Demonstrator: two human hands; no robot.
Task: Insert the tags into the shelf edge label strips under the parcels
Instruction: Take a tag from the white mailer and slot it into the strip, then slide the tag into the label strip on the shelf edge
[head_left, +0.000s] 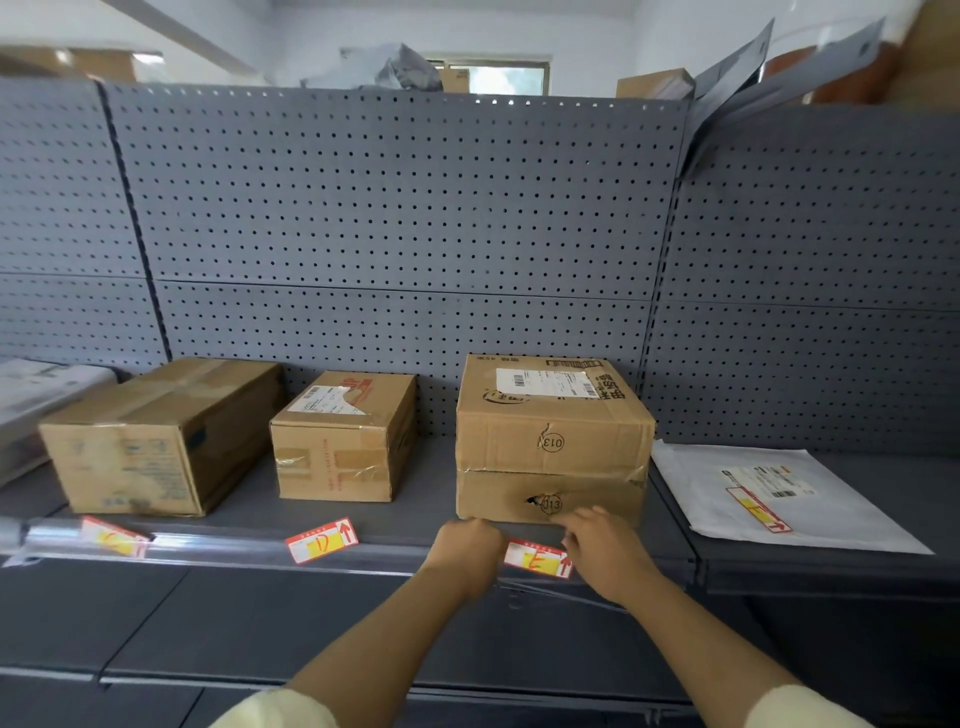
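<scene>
Both hands at the front edge of the grey shelf (395, 525), working one tag. Left hand (467, 551) curled, fingers (488, 530) narrow on the left end of the E tag (537, 558); right hand (602, 551) w/ fingers (576, 525) narrow on its right end. So the tag is held between the two hands, right at the label strip (208, 545); can't tell if it's seated in the channel.

Just behind the fingers: stacked pair of cardboard boxes (550, 441), both marked 013, lower one torn near the mark. Left of the left fingers, along the shelf edge: D tag (322, 540), tilted, at the strip in front of the small box (343, 441). Further left: a third tag (114, 538), skewed, at the strip under the big box (161, 436). Right of the right fingers, on the next shelf bay: white mailer (779, 499) lying flat w/ another tag (758, 509) on top of it. Pegboard back panel (405, 208) behind all parcels.
</scene>
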